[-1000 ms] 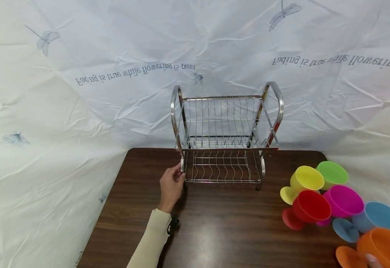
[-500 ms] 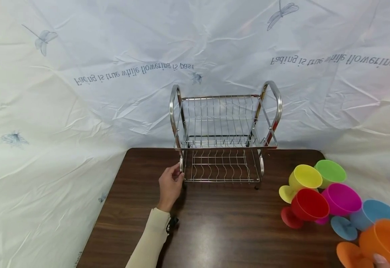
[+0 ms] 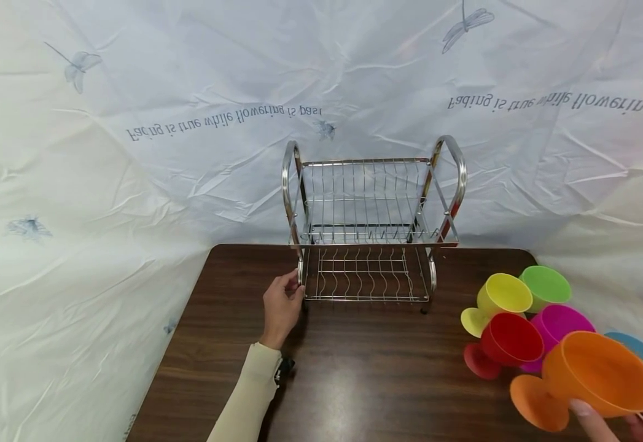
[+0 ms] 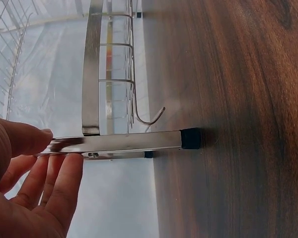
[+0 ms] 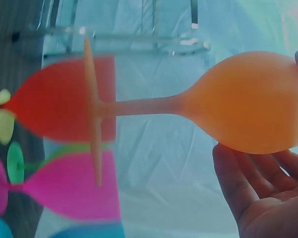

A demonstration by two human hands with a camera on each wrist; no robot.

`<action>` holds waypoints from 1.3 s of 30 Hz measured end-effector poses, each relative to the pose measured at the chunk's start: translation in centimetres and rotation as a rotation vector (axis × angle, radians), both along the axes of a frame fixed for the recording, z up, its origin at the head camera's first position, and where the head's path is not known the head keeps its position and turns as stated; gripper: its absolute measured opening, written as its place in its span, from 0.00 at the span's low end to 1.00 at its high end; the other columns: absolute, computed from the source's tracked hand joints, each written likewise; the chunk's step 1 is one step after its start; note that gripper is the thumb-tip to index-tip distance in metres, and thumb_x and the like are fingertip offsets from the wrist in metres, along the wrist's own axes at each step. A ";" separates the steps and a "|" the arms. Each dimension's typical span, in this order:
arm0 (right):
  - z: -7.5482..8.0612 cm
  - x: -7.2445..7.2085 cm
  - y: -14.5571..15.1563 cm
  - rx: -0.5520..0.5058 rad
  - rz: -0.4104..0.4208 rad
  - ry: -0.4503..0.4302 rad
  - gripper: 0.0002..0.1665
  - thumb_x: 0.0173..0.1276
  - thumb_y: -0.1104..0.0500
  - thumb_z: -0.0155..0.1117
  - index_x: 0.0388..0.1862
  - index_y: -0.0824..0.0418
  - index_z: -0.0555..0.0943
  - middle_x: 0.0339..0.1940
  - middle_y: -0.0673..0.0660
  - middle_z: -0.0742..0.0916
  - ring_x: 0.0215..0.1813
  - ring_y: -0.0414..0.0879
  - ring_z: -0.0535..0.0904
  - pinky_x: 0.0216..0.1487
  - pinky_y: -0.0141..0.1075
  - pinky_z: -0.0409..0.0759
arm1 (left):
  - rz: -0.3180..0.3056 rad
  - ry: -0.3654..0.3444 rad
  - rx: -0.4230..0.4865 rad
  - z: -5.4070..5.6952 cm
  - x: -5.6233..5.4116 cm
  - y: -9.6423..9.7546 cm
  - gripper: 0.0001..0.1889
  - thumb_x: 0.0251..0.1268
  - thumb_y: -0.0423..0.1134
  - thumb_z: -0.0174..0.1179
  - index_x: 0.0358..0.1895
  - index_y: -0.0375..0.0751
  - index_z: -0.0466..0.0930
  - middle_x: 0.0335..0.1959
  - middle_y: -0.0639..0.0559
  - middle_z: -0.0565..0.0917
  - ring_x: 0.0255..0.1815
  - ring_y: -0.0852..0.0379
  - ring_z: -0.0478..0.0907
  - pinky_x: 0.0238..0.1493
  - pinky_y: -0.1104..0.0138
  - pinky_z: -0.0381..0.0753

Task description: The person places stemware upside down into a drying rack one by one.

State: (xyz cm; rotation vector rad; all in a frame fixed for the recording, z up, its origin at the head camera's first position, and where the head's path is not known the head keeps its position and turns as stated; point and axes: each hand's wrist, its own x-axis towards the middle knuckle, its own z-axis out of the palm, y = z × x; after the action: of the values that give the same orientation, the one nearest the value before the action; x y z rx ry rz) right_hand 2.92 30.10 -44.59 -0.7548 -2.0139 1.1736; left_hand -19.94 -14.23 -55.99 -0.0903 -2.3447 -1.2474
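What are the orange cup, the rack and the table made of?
The orange cup looks like smooth, matte plastic or maybe silicone: one even colour, no sharp glints. The rack looks like polished metal, probably steel: it gleams. The table has brown wood grain and a slight sheen: wood, or maybe printed laminate.

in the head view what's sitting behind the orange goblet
Behind the orange goblet, you can see part of the blue goblet and most of the magenta goblet's bowl. The blue one's stem and foot are covered there.
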 end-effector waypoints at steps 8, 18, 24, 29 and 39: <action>1.9 -2.4 -3.5 -0.147 0.161 0.007 0.46 0.56 0.79 0.78 0.73 0.56 0.78 0.60 0.45 0.85 0.52 0.36 0.81 0.45 0.12 0.79 | -0.002 0.012 -0.009 0.1 0.0 0.0 0.22 0.63 0.26 0.73 0.61 0.36 0.87 0.41 0.43 0.86 0.42 0.50 0.87 0.37 0.64 0.91; 1.6 -5.8 -6.5 -0.120 0.555 0.113 0.55 0.47 0.86 0.76 0.77 0.64 0.73 0.64 0.54 0.85 0.54 0.40 0.84 0.52 0.19 0.83 | 0.010 0.079 -0.081 -0.4 -0.1 -0.1 0.23 0.60 0.25 0.74 0.60 0.35 0.87 0.38 0.44 0.86 0.40 0.50 0.87 0.33 0.65 0.89; 0.9 -7.8 -7.9 -0.032 0.719 0.143 0.58 0.47 0.84 0.78 0.79 0.62 0.71 0.67 0.50 0.84 0.60 0.39 0.83 0.58 0.21 0.82 | 0.014 0.066 -0.076 -0.2 -0.1 -0.1 0.23 0.60 0.26 0.75 0.61 0.36 0.87 0.38 0.43 0.86 0.40 0.49 0.87 0.34 0.62 0.90; 0.2 -8.8 -8.6 0.061 0.780 0.134 0.57 0.49 0.78 0.82 0.79 0.57 0.72 0.65 0.44 0.84 0.43 0.36 0.81 0.31 0.21 0.80 | 0.013 0.053 -0.072 -0.1 0.0 -0.1 0.23 0.61 0.25 0.74 0.60 0.36 0.87 0.38 0.42 0.86 0.40 0.50 0.87 0.34 0.62 0.91; -0.9 -10.1 -9.5 0.101 0.868 0.128 0.55 0.49 0.72 0.85 0.76 0.55 0.74 0.64 0.54 0.86 0.56 0.36 0.84 0.57 0.21 0.83 | -0.006 0.012 -0.106 0.1 0.0 -0.3 0.23 0.63 0.29 0.74 0.63 0.37 0.86 0.40 0.44 0.86 0.41 0.51 0.87 0.35 0.65 0.90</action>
State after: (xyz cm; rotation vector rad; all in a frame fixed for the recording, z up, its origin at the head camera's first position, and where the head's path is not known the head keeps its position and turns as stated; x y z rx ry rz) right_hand -7.21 20.62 -45.52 0.3036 -2.3235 1.4982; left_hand -19.90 -14.50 -55.90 -0.1393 -2.4010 -1.1212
